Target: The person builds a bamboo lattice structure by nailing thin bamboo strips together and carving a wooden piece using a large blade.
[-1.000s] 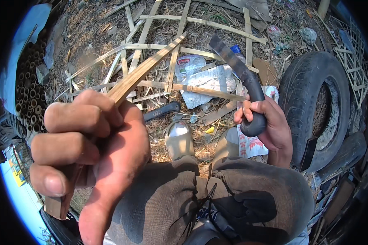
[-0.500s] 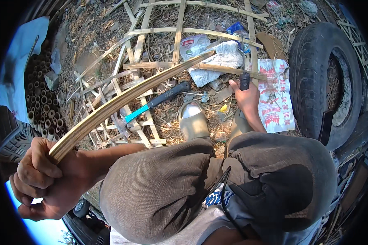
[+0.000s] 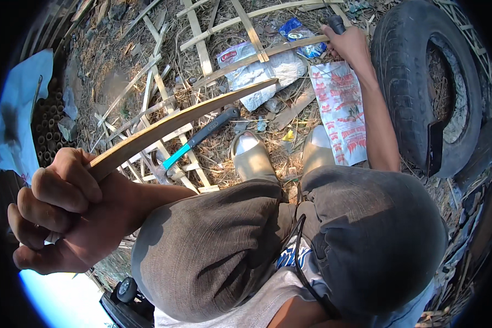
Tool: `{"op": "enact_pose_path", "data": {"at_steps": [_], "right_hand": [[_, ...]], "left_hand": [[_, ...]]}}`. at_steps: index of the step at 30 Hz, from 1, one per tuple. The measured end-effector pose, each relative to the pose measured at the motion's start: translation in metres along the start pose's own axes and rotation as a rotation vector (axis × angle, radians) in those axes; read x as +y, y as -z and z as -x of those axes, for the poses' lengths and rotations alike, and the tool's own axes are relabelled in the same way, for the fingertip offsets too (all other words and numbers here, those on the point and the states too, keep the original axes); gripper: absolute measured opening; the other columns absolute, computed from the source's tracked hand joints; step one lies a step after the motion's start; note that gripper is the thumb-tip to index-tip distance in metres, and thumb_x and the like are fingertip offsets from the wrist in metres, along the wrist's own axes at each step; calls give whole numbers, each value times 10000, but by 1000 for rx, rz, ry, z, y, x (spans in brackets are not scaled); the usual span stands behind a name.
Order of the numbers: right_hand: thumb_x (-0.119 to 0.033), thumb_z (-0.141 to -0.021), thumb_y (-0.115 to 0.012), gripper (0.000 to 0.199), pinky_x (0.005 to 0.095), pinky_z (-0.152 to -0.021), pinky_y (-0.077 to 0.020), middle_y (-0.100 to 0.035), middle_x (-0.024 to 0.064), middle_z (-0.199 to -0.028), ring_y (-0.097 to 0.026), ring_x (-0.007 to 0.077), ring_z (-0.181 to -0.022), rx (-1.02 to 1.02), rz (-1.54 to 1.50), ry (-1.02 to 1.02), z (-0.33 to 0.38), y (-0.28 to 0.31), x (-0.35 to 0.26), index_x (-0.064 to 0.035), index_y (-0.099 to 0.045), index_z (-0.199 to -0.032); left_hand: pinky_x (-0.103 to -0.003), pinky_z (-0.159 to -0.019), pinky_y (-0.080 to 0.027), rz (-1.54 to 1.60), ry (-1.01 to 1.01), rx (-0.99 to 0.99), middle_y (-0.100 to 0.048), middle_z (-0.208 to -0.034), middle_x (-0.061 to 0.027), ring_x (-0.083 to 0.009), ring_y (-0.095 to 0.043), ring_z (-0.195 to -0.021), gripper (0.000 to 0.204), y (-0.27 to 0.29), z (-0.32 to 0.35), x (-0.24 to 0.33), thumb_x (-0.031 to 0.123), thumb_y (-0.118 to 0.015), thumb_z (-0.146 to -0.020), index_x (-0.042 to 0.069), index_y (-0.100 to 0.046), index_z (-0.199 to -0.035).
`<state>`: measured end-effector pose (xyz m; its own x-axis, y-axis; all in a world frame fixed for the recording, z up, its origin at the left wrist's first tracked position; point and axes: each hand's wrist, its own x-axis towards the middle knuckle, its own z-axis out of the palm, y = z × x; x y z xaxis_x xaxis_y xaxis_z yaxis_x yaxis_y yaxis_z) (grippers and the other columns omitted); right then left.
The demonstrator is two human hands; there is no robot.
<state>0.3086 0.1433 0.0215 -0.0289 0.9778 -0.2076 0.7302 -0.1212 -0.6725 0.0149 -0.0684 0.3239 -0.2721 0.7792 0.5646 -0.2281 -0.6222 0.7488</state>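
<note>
My left hand (image 3: 76, 213) is closed around the near end of a long split bamboo strip (image 3: 186, 120), which slants up to the right over the ground. At the upper right my right hand (image 3: 350, 46) grips the black handle (image 3: 336, 23) of a thin-bladed tool, its blade mostly cut off by the top edge. The right fingers also meet the end of a crosspiece of the bamboo lattice (image 3: 251, 27); whether they hold it I cannot tell. A hammer (image 3: 199, 136) with a black and teal handle lies on the lattice beneath the bamboo strip.
A worn tyre (image 3: 402, 82) stands at the right. Beside my right forearm lies a printed paper sheet (image 3: 339, 109). A pale rock (image 3: 279, 76) and plastic wrappers (image 3: 306, 41) lie ahead of my sandals (image 3: 254, 158). Bamboo tubes (image 3: 50, 120) are stacked at the left.
My right hand has moved up and away with the black-handled tool. The lattice's near crosspiece has swung, its right end now farther off. The bamboo strip has turned in my left hand.
</note>
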Motion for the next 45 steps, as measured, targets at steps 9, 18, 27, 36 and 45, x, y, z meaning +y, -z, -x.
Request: {"op": "enact_pose_path", "data": {"at_steps": [9, 18, 27, 36, 45], "right_hand": [[-610, -1021, -509, 648, 257, -404, -320, -412, -28, -475, -398, 81, -391, -120, -799, -98, 135, 38, -4, -49, -583, -706], [-739, -980, -434, 714, 247, -384, -217, -377, -43, -490, -321, 59, -384, -181, -556, -175, 103, 173, -87, -61, -597, -823], [-674, -1033, -378, 603, 197, -328, -240, -355, -50, -497, -288, 27, -339, -87, -515, -82, 73, 268, -197, -112, -518, -865], [-657, -1026, -442, 638, 278, -354, -318, -419, -28, -515, -374, 75, -373, -398, -763, -758, 141, 132, -190, -59, -569, -843], [-590, -1026, -499, 694, 415, -652, -435, -555, 159, -639, -533, 206, -660, -516, -445, -687, 267, 145, -206, 63, -635, -832]], "left_hand": [[-244, -384, -129, -336, -140, 156, -262, -560, 19, -94, -156, -438, 414, -24, -40, -43, 394, -437, -1040, 173, -367, -697], [-267, -499, -395, -126, 377, -569, -311, -639, -25, -167, -360, -633, 534, -18, -114, -46, 391, -237, -1096, 143, -323, -630], [-252, -420, -217, -350, 331, 33, -373, -487, 35, -47, -328, -437, 526, -39, -120, -60, 273, -551, -1035, 76, -425, -564], [-267, -439, -288, -327, 484, 256, -453, -509, -9, -81, -389, -448, 538, -59, -93, -82, 258, -538, -1033, -16, -504, -571], [-313, -472, -255, -688, 600, 485, -433, -507, -7, -102, -353, -474, 532, -117, -66, -52, 260, -590, -1010, -28, -500, -571]]}}
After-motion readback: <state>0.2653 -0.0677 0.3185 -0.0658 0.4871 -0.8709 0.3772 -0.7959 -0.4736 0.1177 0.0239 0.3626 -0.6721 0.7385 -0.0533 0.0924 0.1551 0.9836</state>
